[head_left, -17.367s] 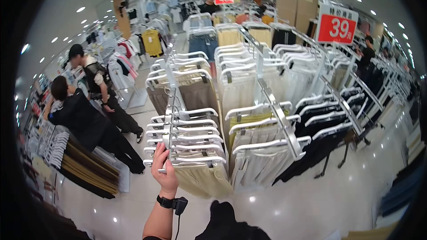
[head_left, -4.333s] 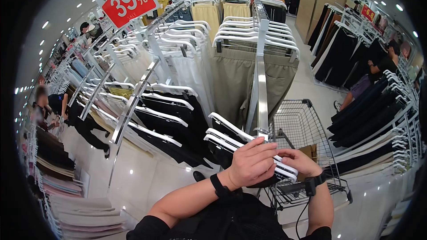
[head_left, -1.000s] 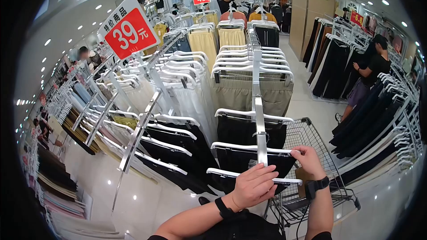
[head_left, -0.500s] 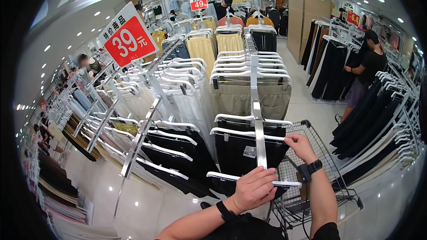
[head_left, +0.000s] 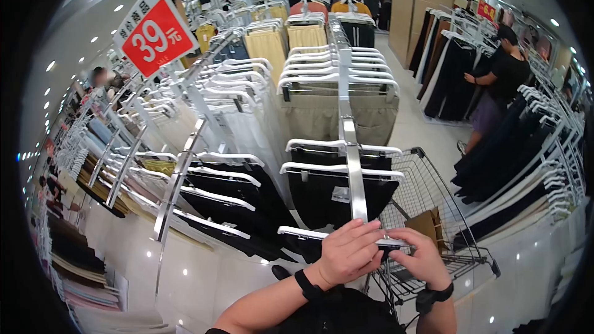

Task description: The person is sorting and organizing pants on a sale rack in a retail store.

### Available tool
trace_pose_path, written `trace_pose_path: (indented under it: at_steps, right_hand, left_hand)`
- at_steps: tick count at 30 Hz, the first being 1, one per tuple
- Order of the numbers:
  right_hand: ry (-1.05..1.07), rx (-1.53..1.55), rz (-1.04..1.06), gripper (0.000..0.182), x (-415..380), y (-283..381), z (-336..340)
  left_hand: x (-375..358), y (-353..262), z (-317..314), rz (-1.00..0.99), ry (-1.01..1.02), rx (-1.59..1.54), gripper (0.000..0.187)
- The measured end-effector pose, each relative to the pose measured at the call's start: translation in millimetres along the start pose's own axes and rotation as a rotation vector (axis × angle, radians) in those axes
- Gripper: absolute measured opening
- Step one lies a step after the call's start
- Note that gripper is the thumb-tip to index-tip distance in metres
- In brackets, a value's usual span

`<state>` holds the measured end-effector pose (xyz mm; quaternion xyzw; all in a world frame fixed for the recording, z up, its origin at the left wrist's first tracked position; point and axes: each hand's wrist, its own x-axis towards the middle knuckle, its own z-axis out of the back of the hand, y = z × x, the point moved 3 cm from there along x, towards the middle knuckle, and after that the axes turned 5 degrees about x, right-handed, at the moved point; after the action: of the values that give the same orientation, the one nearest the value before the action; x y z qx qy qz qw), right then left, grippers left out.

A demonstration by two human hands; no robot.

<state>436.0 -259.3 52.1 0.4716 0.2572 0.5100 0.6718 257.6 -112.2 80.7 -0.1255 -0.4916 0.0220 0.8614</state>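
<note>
A white hanger (head_left: 301, 232) with dark trousers (head_left: 311, 248) clipped to it is at the front end of a chrome rail (head_left: 357, 195). My left hand (head_left: 349, 252) is closed over the hanger's middle by the rail tip, and hides its hook. My right hand (head_left: 427, 258) pinches the right end of that hanger between thumb and fingers. Just behind, on the same rail, another white hanger (head_left: 322, 167) carries black trousers (head_left: 322, 198) with a pale tag (head_left: 340, 194). Khaki trousers (head_left: 309, 116) hang farther back.
A wire shopping cart (head_left: 427, 182) with a brown cardboard piece (head_left: 427, 226) stands at right. White and black trousers hang on a parallel rail (head_left: 179, 179) at left, beneath a red 39 sign (head_left: 156, 34). A person (head_left: 504, 80) stands by the right racks.
My right hand has moved from the end of the hanger behind down to the front hanger's right end. My left hand stays near the rail tip. The view has shifted slightly.
</note>
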Motion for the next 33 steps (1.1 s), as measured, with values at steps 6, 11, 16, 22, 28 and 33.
trace_pose_path:
  at_steps: [6,11,16,22,28,33]
  right_hand:
    - [-0.176,-0.058,0.002,0.022,-19,-32,-9]
    - [-0.225,0.016,-0.049,0.018,-22,-34,-10]
    - [-0.302,-0.006,-0.056,0.017,-12,-37,-11]
    - [-0.311,-0.033,-0.065,0.016,5,-37,-10]
    - [-0.367,-0.074,-0.009,0.018,34,-42,-11]
    - [-0.370,-0.121,0.032,0.018,57,-48,-8]
  left_hand:
    - [1,1,2,-0.012,0.007,0.005,0.013]
    - [-4,0,-1,-0.016,0.009,0.018,0.013]
    - [-3,0,1,-0.019,0.013,0.007,0.014]
    - [-2,-1,-1,-0.015,-0.001,-0.012,0.013]
    - [-2,-1,-2,-0.006,-0.015,-0.006,0.012]
    - [-1,-1,-1,-0.026,-0.033,-0.008,0.013]
